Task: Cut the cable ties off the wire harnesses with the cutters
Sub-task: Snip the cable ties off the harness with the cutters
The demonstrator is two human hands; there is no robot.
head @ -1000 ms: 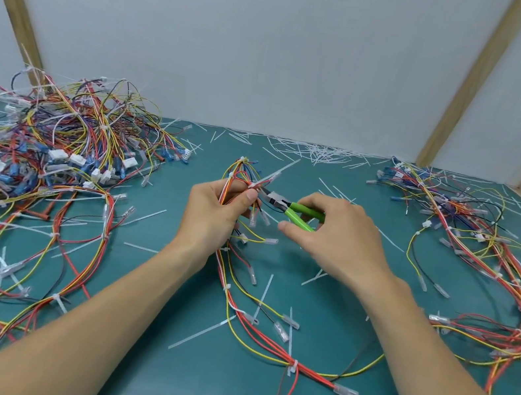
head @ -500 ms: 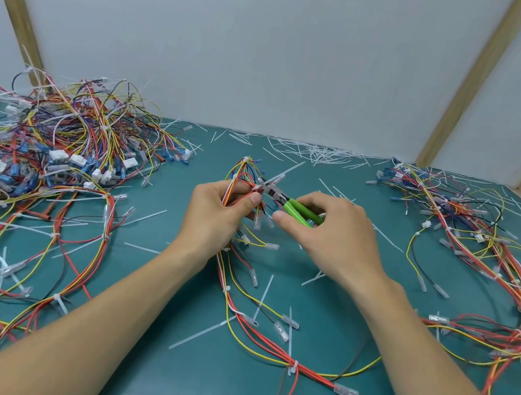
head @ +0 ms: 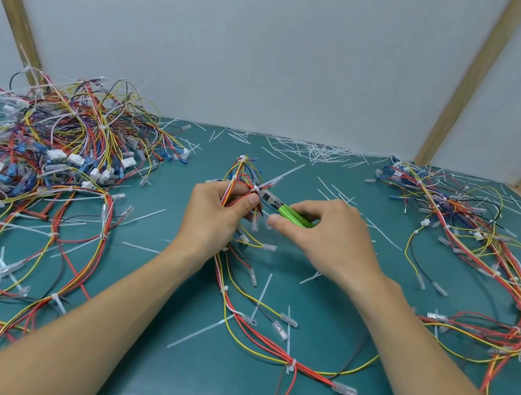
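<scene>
A wire harness (head: 235, 304) of red, yellow and black wires runs across the middle of the green table (head: 152, 369). My left hand (head: 214, 213) grips its upper end, thumb pressed on the bundle. My right hand (head: 328, 237) holds the green-handled cutters (head: 287, 214). Their metal jaws sit at a white cable tie (head: 276, 181) on the bundle just above my left thumb. The tie's long tail sticks up and to the right. Another white tie (head: 291, 364) binds the harness lower down.
A big tangled pile of harnesses (head: 51, 153) fills the left side. A second group of harnesses (head: 485, 254) lies at the right. Cut white tie pieces (head: 315, 153) litter the back edge and the table. Wooden posts (head: 464, 80) stand against the white wall.
The cutters have moved left and up, from beside my left thumb onto the tie on the bundle. My left hand has hardly shifted.
</scene>
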